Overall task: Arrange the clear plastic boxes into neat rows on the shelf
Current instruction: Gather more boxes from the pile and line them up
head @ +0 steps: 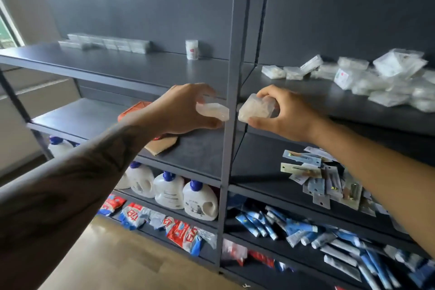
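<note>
Left hand (186, 108) pinches a clear box (213, 111), thumb under, fingers over. Right hand (286, 113) grips a second clear box (255, 109) just beside it, the shelf post (231, 77) between them. Up-left: a neat row of boxes (106, 43). Up-right: a loose box heap (376, 77).

Two held clear boxes (212, 111), four white jugs (200, 200), one cup (191, 49).
</note>
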Demonstrator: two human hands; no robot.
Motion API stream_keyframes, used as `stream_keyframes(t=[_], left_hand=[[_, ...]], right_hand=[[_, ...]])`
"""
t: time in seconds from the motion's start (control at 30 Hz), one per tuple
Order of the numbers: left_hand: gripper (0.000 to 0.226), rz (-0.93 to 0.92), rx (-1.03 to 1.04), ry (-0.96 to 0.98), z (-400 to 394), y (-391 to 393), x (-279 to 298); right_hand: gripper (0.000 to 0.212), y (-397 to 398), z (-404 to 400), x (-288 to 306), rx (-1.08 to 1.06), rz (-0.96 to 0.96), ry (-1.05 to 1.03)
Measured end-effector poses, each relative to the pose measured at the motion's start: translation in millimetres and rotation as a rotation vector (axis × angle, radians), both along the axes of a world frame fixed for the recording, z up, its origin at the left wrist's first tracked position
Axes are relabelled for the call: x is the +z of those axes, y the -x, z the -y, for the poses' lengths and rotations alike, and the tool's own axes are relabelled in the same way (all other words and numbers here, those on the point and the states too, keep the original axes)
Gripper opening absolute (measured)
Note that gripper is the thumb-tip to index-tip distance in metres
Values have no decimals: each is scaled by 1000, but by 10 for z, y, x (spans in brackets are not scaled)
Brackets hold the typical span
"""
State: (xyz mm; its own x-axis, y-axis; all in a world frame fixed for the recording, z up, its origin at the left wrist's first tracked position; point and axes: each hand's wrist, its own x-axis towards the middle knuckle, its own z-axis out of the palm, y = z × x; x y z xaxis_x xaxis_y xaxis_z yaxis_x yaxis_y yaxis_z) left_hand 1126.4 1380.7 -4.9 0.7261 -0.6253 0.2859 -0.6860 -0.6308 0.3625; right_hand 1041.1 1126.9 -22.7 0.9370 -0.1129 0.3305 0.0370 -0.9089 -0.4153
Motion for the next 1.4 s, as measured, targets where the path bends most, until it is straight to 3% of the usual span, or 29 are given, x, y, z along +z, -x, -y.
stream_keyframes(t=[0.47, 0.67, 0.83, 1.23, 1.4], left_hand=[[61, -42, 395, 41, -2241, -600, -194], [53, -23, 457, -5, -2874, -1376, -133], [54, 4, 476, -13, -3151, -2294, 30], [50, -9, 476, -4, -3582, -3951, -8], [51, -18, 357, 38, -3681, -4911, -32]], right_hand=[[68, -1520, -2240, -23, 360, -15, 95], [79, -2532, -2920, 68, 436, -32, 137], [69, -3434, -3212, 218, 446, -19, 120], [87, -5121, -3624, 222, 396, -61, 69], [68, -5745, -3678, 209, 295, -88, 57]])
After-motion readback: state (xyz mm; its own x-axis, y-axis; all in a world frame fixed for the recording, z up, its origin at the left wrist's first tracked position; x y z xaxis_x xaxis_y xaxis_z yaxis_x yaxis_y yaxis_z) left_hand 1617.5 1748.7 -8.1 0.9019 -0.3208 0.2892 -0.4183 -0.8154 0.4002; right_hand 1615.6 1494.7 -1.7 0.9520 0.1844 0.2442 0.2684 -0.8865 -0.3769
